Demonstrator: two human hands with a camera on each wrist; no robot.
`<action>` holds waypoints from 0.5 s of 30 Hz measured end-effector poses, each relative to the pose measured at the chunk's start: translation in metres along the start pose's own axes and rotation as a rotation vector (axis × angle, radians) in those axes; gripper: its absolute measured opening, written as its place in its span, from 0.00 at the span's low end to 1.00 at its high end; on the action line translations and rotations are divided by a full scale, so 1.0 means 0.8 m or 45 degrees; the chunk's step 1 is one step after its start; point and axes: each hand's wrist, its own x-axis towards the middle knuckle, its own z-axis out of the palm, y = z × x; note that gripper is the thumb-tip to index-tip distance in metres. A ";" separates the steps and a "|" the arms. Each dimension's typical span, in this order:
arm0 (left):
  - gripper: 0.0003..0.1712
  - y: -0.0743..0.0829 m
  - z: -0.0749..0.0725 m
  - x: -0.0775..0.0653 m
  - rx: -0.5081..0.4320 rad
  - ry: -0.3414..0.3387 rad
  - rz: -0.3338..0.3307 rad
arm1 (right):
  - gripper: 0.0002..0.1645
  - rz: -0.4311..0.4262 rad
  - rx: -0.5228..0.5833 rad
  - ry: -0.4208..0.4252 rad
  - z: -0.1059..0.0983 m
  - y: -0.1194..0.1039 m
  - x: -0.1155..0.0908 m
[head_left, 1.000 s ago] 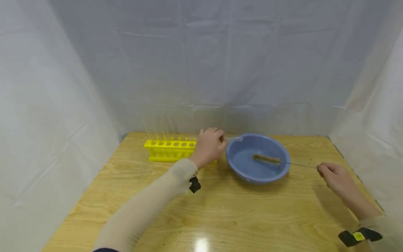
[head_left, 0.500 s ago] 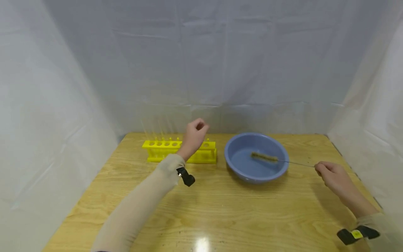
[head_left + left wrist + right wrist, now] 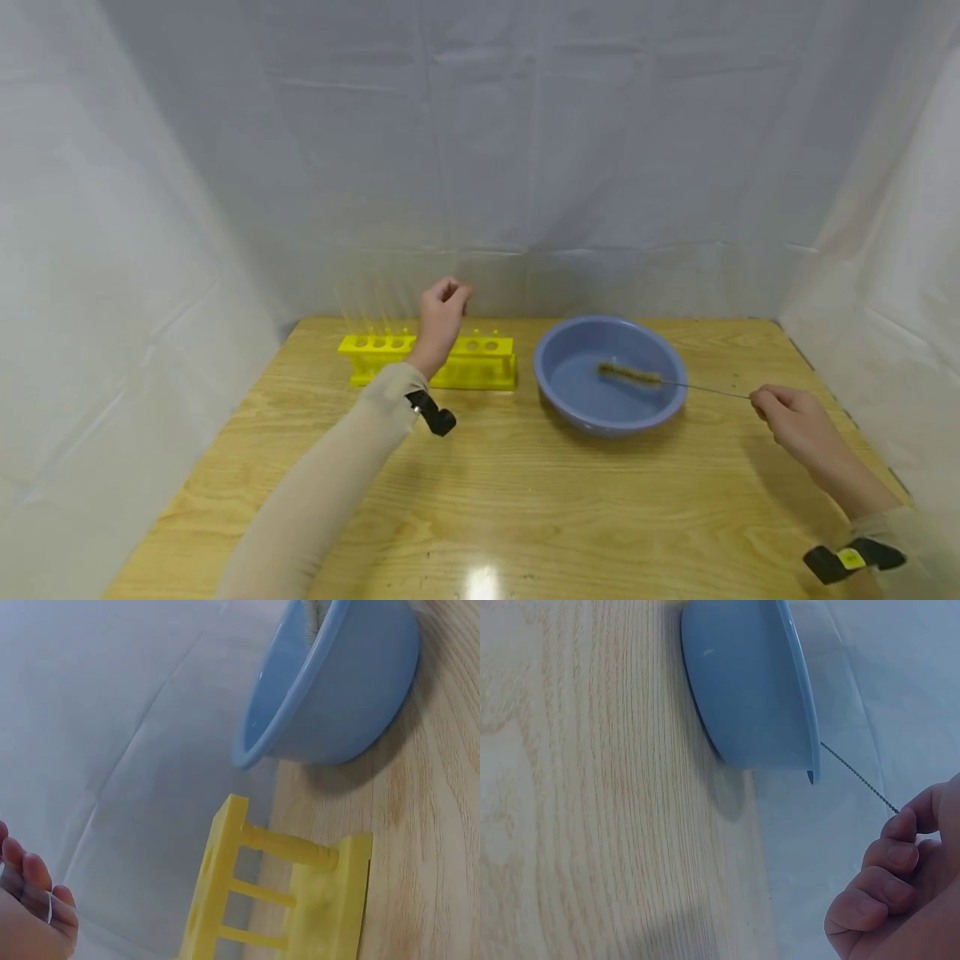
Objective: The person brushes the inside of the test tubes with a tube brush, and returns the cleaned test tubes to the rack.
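Observation:
Over the yellow test tube rack [image 3: 472, 367] my left hand [image 3: 438, 317] is raised with its fingers curled. In the left wrist view, the fingers [image 3: 36, 871] grip a clear glass test tube [image 3: 50, 907], whose rim shows; the tube is too faint to follow in the head view. Several clear test tubes [image 3: 385, 308] stand in the rack's left end. My right hand [image 3: 798, 425] pinches the thin twisted-wire handle [image 3: 708, 389] of a test tube brush. Its bristle head [image 3: 630, 374] lies over the inside of the blue basin [image 3: 611, 423].
All of this is on a wooden table [image 3: 540, 508]. Pale plastic sheeting [image 3: 480, 167] hangs behind and on both sides. The basin stands to the right of the rack, with a gap between them.
My left hand has moved left from beside the basin's rim to above the rack, turning upward; the test tube it held near the basin went with it. The right hand and brush stay nearly still.

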 end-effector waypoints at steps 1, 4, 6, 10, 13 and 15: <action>0.17 -0.001 0.000 0.000 -0.009 0.009 -0.009 | 0.28 -0.001 0.003 -0.003 0.000 0.000 0.000; 0.17 -0.005 -0.003 0.000 -0.021 0.035 -0.052 | 0.28 0.000 0.010 -0.011 0.000 0.002 0.000; 0.17 -0.008 -0.005 -0.001 -0.013 0.051 -0.095 | 0.28 0.000 0.008 -0.017 0.001 0.002 0.000; 0.16 -0.015 -0.008 -0.002 0.031 0.061 -0.168 | 0.29 0.003 0.002 -0.016 0.002 0.004 0.000; 0.14 -0.021 -0.009 -0.004 0.059 0.055 -0.209 | 0.29 0.009 0.000 -0.014 0.001 0.005 0.000; 0.12 -0.025 -0.009 -0.004 0.069 0.046 -0.236 | 0.28 0.014 -0.002 -0.011 0.001 0.005 0.000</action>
